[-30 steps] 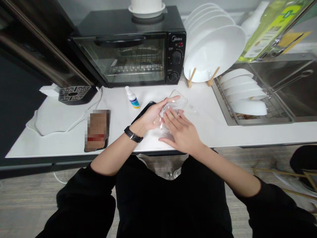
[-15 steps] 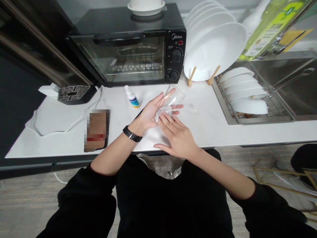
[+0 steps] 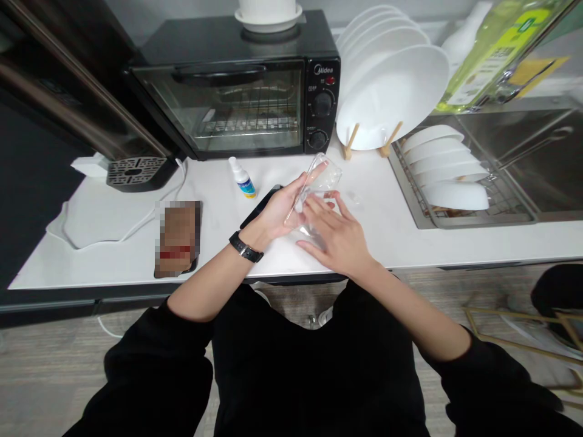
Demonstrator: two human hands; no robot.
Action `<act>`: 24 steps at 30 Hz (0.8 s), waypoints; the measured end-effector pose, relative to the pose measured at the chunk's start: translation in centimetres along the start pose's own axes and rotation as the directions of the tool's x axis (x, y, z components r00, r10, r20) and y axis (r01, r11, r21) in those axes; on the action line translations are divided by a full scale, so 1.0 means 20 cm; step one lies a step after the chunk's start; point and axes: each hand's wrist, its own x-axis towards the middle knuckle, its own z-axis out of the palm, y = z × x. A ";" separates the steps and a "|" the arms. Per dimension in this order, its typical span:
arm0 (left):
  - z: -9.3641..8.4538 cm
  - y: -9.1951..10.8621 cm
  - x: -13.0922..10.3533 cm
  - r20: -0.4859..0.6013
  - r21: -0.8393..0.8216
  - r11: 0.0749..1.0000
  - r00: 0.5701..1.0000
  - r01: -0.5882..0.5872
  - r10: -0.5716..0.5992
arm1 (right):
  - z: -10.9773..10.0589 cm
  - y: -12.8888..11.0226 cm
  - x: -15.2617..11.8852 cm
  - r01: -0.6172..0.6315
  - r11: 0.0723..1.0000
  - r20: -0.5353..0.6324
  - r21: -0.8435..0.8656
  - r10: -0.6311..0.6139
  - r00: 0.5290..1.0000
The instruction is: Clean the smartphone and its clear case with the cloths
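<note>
A clear phone case [image 3: 330, 173] lies tilted across my left hand [image 3: 280, 209], which holds it from below with the fingers showing through and past it. My right hand [image 3: 339, 233] presses a thin whitish wipe [image 3: 301, 203] against the inside of the case, fingers bent and thumb apart. Behind my left wrist a black phone-like object [image 3: 260, 206] lies on the counter, partly hidden. A small white spray bottle with a blue label [image 3: 243, 178] stands just beyond it. At the left is a phone with a blurred screen [image 3: 177, 240].
A black toaster oven [image 3: 218, 109] stands at the back. White plates [image 3: 392, 91] stand in a wooden rack beside it, and bowls [image 3: 455, 194] sit in a wire basket at the sink. A white cable [image 3: 109, 244] curls over the left of the counter [image 3: 218, 243].
My right hand has moved slightly right over the case, with its fingers more spread. The case and my left hand have shifted slightly, and more of the black object behind my wrist shows.
</note>
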 end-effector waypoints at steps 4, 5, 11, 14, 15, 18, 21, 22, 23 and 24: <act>0.06 -0.04 -0.01 -0.021 0.126 0.991 0.999 -0.045 0.049 | -0.04 0.00 0.10 -0.157 0.906 -0.181 0.394 0.244 0.953; 0.07 -0.05 -0.01 -0.046 0.155 0.985 0.995 -0.079 0.087 | -0.04 -0.02 0.12 -0.139 0.852 -0.197 0.504 0.271 0.942; 0.07 -0.01 -0.03 -0.122 0.380 0.896 0.948 -0.229 0.294 | 0.04 -0.20 0.02 -0.148 0.659 -0.077 0.737 0.299 0.951; 0.05 -0.03 -0.03 -0.065 0.429 0.861 0.941 -0.275 0.333 | 0.04 -0.18 0.03 -0.128 0.657 -0.097 0.743 0.294 0.951; 0.06 -0.04 -0.03 -0.058 0.430 0.854 0.934 -0.294 0.351 | 0.04 -0.17 0.05 -0.117 0.673 -0.123 0.730 0.298 0.947; 0.08 -0.06 -0.03 -0.059 0.423 0.840 0.915 -0.338 0.399 | 0.05 -0.17 0.11 -0.156 0.778 -0.189 0.609 0.333 0.924; 0.09 -0.03 -0.03 -0.078 0.406 0.853 0.918 -0.328 0.390 | 0.07 -0.22 0.07 -0.207 0.856 -0.154 0.473 0.312 0.938; 0.10 -0.01 -0.04 -0.095 0.392 0.863 0.918 -0.320 0.384 | 0.08 -0.23 0.04 -0.201 0.877 -0.129 0.436 0.282 0.951; 0.10 0.00 -0.05 -0.114 0.374 0.872 0.917 -0.317 0.382 | 0.08 -0.25 0.00 -0.189 0.897 -0.106 0.399 0.249 0.963; 0.11 0.02 -0.06 -0.131 0.357 0.878 0.913 -0.319 0.385 | 0.08 -0.26 -0.03 -0.173 0.916 -0.087 0.361 0.218 0.972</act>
